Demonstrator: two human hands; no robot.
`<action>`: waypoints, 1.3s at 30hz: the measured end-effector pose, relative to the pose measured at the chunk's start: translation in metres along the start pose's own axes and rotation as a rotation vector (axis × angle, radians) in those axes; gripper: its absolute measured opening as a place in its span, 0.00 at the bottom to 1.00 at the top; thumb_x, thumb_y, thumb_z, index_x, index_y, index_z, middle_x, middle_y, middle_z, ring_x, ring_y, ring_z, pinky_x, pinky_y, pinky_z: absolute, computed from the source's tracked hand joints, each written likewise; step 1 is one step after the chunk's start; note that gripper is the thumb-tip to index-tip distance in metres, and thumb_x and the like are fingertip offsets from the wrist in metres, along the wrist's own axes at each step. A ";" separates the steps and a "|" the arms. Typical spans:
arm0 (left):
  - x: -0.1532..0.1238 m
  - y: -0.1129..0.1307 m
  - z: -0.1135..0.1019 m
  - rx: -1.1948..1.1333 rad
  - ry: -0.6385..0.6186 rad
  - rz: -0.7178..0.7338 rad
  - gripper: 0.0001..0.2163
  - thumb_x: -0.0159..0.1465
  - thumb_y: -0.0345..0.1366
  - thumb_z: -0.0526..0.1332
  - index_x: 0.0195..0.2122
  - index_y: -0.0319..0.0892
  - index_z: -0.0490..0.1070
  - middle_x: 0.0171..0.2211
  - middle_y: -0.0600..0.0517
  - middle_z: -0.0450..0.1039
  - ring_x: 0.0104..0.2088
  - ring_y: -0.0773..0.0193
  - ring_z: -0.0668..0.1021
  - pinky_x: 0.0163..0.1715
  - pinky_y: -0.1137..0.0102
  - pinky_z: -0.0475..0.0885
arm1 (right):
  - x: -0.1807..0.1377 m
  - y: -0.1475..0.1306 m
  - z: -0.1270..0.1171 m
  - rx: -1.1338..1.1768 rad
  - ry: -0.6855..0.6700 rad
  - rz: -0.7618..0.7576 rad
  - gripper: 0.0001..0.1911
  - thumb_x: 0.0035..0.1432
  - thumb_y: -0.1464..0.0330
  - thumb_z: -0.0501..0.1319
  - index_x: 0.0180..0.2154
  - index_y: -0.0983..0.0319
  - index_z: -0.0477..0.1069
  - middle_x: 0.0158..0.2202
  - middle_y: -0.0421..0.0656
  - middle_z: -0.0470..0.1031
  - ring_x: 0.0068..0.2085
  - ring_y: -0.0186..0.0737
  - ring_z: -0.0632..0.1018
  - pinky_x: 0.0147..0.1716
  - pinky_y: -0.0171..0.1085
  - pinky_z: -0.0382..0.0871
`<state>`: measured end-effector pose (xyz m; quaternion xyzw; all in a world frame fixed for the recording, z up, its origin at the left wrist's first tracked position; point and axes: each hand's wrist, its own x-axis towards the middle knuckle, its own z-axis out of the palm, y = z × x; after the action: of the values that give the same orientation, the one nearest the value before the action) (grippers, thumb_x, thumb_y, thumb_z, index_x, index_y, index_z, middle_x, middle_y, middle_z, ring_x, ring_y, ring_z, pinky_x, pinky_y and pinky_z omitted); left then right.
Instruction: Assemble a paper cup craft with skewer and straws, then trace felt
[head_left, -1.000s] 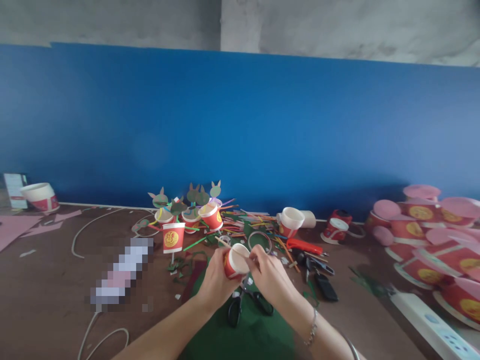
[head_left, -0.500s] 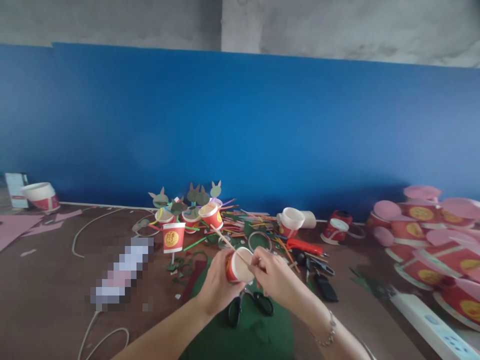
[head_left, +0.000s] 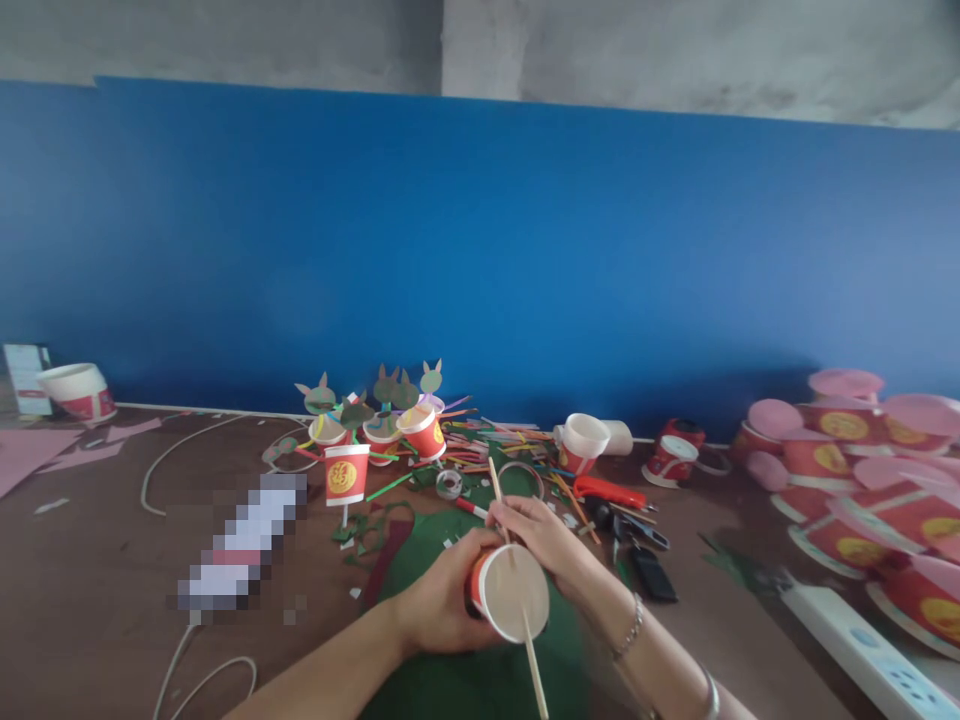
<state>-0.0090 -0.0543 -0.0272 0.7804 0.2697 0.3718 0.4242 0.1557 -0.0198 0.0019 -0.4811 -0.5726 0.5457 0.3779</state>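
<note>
My left hand (head_left: 442, 600) is wrapped around a red and white paper cup (head_left: 501, 605), its mouth tilted toward me. A thin wooden stick (head_left: 535, 670) runs lengthwise at the cup. One end rises past the far rim, and the other comes out of the mouth over the near rim. Whether it pierces the cup wall I cannot tell. My right hand (head_left: 534, 530) pinches the stick's upper part just beyond the far rim. Beneath the hands lies a dark green sheet (head_left: 480, 690). A roll of clear tape (head_left: 449, 484) sits beyond the cup.
Decorated cups (head_left: 424, 432) with paper animal heads stand behind, beside a pile of coloured sticks (head_left: 495, 440). A red-handled tool (head_left: 609, 492) and black clip-like items (head_left: 651, 572) lie right. Stacked red cups with pink discs (head_left: 840, 425) and a power strip (head_left: 862, 640) are far right.
The cup has moved right and toward me. The stick has swung from slanting across the mouth to near upright, and my right hand has shifted to its far end. The scissors are now hidden.
</note>
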 end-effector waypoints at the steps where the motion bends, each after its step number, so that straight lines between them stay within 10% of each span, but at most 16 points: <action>1: -0.001 0.000 0.000 0.025 -0.003 0.014 0.29 0.45 0.37 0.70 0.48 0.42 0.63 0.44 0.45 0.71 0.42 0.55 0.75 0.44 0.64 0.70 | 0.001 0.001 -0.001 0.068 0.037 0.010 0.22 0.49 0.50 0.61 0.24 0.64 0.69 0.16 0.33 0.59 0.18 0.28 0.59 0.18 0.30 0.50; 12: -0.001 -0.002 0.001 -0.329 0.164 -0.105 0.26 0.48 0.35 0.67 0.48 0.43 0.62 0.41 0.46 0.71 0.38 0.57 0.76 0.35 0.67 0.72 | 0.014 -0.004 -0.059 0.062 0.854 -0.344 0.20 0.55 0.49 0.55 0.26 0.60 0.61 0.17 0.33 0.56 0.18 0.30 0.56 0.18 0.33 0.50; 17: 0.006 -0.023 -0.006 -0.363 0.307 -0.217 0.30 0.47 0.40 0.70 0.51 0.42 0.63 0.44 0.46 0.72 0.45 0.53 0.74 0.46 0.62 0.69 | 0.008 -0.012 -0.046 -0.089 0.646 -0.448 0.21 0.58 0.51 0.52 0.25 0.61 0.63 0.21 0.38 0.65 0.24 0.33 0.66 0.23 0.33 0.59; 25: 0.007 -0.016 -0.012 -0.359 0.253 -0.164 0.28 0.50 0.39 0.69 0.51 0.42 0.62 0.45 0.46 0.71 0.45 0.55 0.74 0.46 0.63 0.69 | 0.002 0.000 -0.016 -0.275 0.088 -0.179 0.13 0.53 0.62 0.60 0.34 0.65 0.72 0.19 0.35 0.64 0.21 0.30 0.62 0.20 0.30 0.53; 39: 0.013 -0.031 -0.007 -0.044 0.448 -0.165 0.23 0.52 0.33 0.65 0.48 0.40 0.60 0.42 0.47 0.70 0.41 0.59 0.74 0.41 0.65 0.71 | -0.008 -0.008 -0.010 -0.492 0.193 -0.298 0.14 0.64 0.60 0.46 0.38 0.61 0.64 0.22 0.37 0.65 0.24 0.35 0.67 0.23 0.33 0.59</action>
<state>-0.0098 -0.0261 -0.0464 0.6444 0.4118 0.5053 0.3997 0.1663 -0.0242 0.0117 -0.5183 -0.7134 0.2811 0.3787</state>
